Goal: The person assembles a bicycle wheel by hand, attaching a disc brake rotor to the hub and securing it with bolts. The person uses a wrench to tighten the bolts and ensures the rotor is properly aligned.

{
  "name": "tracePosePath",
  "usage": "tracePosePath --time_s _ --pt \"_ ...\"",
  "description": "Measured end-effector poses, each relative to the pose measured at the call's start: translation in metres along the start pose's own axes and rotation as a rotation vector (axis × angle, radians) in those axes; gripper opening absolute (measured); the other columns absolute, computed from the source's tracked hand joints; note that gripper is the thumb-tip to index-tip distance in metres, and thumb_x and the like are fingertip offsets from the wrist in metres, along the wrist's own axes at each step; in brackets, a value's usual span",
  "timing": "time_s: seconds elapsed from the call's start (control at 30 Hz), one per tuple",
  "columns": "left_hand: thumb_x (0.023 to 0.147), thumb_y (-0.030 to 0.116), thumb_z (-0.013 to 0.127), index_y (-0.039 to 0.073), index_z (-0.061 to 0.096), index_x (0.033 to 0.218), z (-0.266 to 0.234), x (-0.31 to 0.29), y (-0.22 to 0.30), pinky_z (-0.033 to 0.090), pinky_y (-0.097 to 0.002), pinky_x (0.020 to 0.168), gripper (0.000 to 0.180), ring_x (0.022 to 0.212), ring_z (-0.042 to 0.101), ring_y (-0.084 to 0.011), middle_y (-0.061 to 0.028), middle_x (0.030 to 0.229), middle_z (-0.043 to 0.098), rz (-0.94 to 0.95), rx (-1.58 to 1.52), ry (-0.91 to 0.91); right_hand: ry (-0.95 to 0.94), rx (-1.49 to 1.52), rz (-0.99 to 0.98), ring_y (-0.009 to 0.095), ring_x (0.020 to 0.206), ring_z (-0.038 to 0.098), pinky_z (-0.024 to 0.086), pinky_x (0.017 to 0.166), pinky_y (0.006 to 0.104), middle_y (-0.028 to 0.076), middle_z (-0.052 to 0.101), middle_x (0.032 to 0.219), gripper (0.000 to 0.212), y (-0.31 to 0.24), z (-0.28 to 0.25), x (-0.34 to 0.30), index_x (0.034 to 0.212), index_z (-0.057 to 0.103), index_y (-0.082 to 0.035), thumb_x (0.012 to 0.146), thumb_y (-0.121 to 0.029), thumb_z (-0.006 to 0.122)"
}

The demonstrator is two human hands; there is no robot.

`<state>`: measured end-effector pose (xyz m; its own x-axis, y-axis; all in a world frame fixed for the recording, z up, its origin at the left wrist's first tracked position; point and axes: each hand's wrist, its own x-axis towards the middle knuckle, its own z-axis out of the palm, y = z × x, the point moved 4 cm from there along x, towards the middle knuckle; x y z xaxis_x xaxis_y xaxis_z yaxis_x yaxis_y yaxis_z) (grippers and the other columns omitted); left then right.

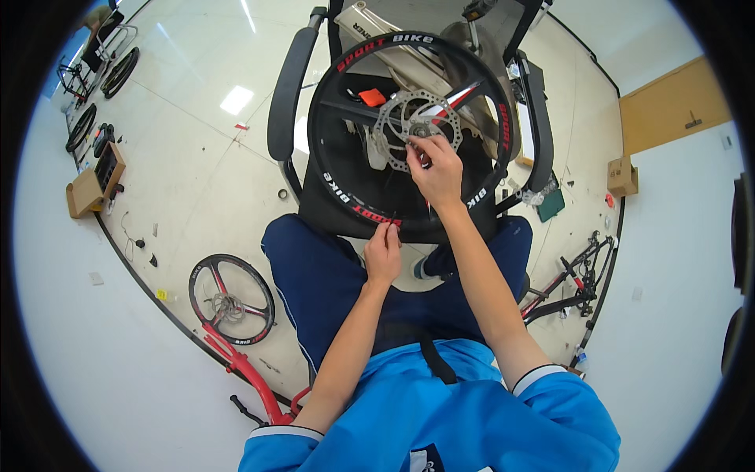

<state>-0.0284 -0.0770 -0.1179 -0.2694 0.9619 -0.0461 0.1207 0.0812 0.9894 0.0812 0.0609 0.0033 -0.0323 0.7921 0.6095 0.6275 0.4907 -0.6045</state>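
A black bicycle wheel (315,145) with broad spokes lies on the chair seat in front of my knees. A silver disc brake rotor (391,118) sits around its hub. Over the rotor's lower part is my right hand (435,169), its thumb and fingers pinched near the hub; whatever they hold is too small to name. My left hand (383,252) is closed at the near edge of the rim. A thin dark piece seems to stick up from its fingertips, but I cannot make out what it is.
The black chair's armrests (289,94) flank the wheel, and a white frame part (377,35) lies behind it. A second wheel (263,287) and a red frame (252,377) are at left. Another bicycle frame (578,275) and a cardboard box (622,177) stand at right.
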Motion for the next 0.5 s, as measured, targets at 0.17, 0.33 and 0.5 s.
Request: tracePosePath --time_s 0.17,0.33,0.5 --pt "0.106 0.022 0.052 0.001 0.065 0.098 -0.0011 -0.0055 0.0 0.045 -0.0284 0.057 0.026 0.059 0.059 -0.0117 -0.0048 0.065 0.062 -0.033 -0.001 0.0 -0.007 0.035 0.056 0.019 0.061 0.064 0.05 0.057 0.0289 0.007 0.064 0.079 0.009 -0.0027 0.0005 -0.0004 0.092 0.074 -0.002 0.084 -0.005 0.078" --pt "0.105 0.023 0.051 0.002 0.064 0.097 -0.0019 0.0 0.0 0.049 -0.0365 0.059 0.026 0.06 0.064 -0.023 -0.0092 0.066 0.063 -0.015 0.02 -0.003 0.042 0.026 0.017 0.02 0.059 0.063 0.049 0.056 0.0304 0.007 0.063 0.077 0.009 -0.0017 0.0035 0.0005 0.088 0.072 -0.002 0.084 -0.004 0.079" --pt "0.106 0.023 0.051 0.001 0.065 0.098 -0.0018 -0.0042 0.0006 0.046 -0.0291 0.058 0.027 0.058 0.059 -0.0136 -0.0053 0.065 0.062 -0.001 0.01 0.008 0.05 0.023 0.025 0.021 0.058 0.062 0.048 0.055 0.0315 0.007 0.062 0.076 0.009 0.0002 0.0053 -0.0015 0.088 0.071 -0.002 0.083 -0.004 0.079"
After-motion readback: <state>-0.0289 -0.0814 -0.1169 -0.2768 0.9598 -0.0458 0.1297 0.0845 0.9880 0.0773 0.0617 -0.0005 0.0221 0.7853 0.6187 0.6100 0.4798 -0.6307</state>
